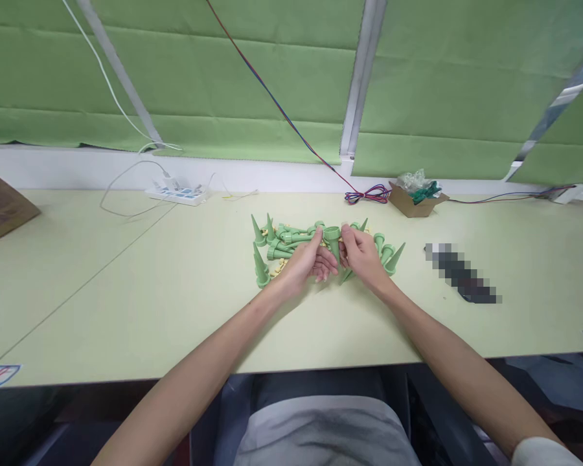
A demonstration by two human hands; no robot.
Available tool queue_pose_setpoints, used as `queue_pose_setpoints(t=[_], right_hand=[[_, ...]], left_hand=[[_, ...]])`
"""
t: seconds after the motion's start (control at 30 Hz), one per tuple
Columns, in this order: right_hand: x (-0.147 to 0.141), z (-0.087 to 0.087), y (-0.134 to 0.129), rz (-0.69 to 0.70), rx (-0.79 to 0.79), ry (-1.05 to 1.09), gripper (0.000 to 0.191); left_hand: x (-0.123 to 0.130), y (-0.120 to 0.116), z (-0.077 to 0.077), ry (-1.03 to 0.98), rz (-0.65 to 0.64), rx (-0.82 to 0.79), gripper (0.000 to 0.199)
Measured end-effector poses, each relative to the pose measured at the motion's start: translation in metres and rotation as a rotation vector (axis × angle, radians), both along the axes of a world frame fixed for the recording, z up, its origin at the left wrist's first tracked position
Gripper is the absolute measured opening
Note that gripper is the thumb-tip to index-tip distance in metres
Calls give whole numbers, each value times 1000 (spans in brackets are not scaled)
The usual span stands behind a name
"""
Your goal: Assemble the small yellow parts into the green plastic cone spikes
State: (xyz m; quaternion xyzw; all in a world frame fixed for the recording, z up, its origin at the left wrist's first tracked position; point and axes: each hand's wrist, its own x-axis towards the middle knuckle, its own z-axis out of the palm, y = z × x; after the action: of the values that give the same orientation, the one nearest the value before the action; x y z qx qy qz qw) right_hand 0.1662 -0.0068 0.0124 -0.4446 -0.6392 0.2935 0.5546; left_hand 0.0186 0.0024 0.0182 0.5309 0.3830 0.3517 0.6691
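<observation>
A green plastic spike [331, 237] with a round threaded top is held between my hands, top up and narrow part down. My left hand [315, 259] grips it from the left, thumb near the rim and the other fingers curled below. My right hand [359, 254] is at its right side with thumb and fingers pinched together; what they pinch is too small to make out. Around and behind my hands lie several more green spikes [294, 238], some standing point up, such as the green cone [394, 260] at the right. Small yellow pieces [278, 266] lie among them.
A blurred dark object [461, 275] lies on the table [126, 323] at the right. Farther back are a small cardboard box [415, 204] with green items and clear plastic, coiled wires [369, 194] and a white power strip [177, 193]. Brown cardboard [4, 207] is at the far left.
</observation>
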Motion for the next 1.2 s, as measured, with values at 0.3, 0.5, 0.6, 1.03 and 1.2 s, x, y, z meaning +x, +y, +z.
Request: queue_pose_setpoints(t=[0.3, 0.5, 0.6, 1.03, 1.2], right_hand=[[3, 2, -2, 60, 181, -187, 47], [3, 4, -5, 107, 190, -203, 46], [4, 5, -3, 103, 186, -199, 47], [3, 7, -4, 49, 231, -221, 44], [3, 9, -4, 31, 236, -225, 44]], left_hand=[[0, 3, -1, -43, -68, -115, 78], [0, 4, -2, -88, -88, -140, 76], [1, 3, -2, -107, -93, -163, 74], [2, 1, -1, -154, -100, -174, 65], [2, 0, 1, -161, -105, -178, 62]])
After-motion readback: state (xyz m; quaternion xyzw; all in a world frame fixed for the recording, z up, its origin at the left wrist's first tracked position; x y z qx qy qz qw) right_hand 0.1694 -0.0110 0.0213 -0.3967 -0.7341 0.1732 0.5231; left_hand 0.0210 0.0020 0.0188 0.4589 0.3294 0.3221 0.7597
